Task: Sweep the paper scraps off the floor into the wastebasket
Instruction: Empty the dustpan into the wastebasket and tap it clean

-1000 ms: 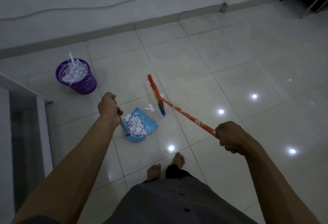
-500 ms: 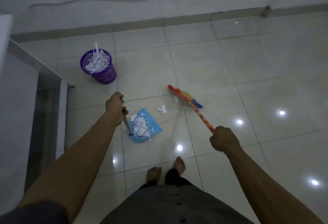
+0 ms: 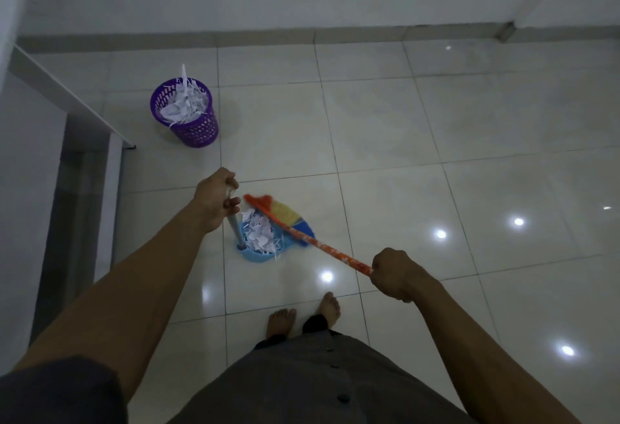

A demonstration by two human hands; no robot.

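Note:
My left hand (image 3: 216, 200) grips the top of the grey upright handle (image 3: 235, 230) of a blue dustpan (image 3: 255, 253) that stands on the tiled floor. White paper scraps (image 3: 259, 232) fill the pan. My right hand (image 3: 394, 274) holds the orange patterned stick of a broom (image 3: 330, 250). Its orange, yellow and blue head (image 3: 285, 214) lies across the dustpan's open side. A purple mesh wastebasket (image 3: 198, 130), heaped with paper scraps, stands on the floor to the far left of the pan.
A white ledge or tabletop edge (image 3: 67, 98) runs along the left side. The wall with a grey skirting (image 3: 302, 36) and a cable lies beyond. My bare feet (image 3: 302, 318) stand just behind the dustpan. Glossy tiles stretch to the right.
The broom head swept left from the open floor onto the dustpan mouth. The few loose scraps that lay in front of the pan are no longer seen on the tiles.

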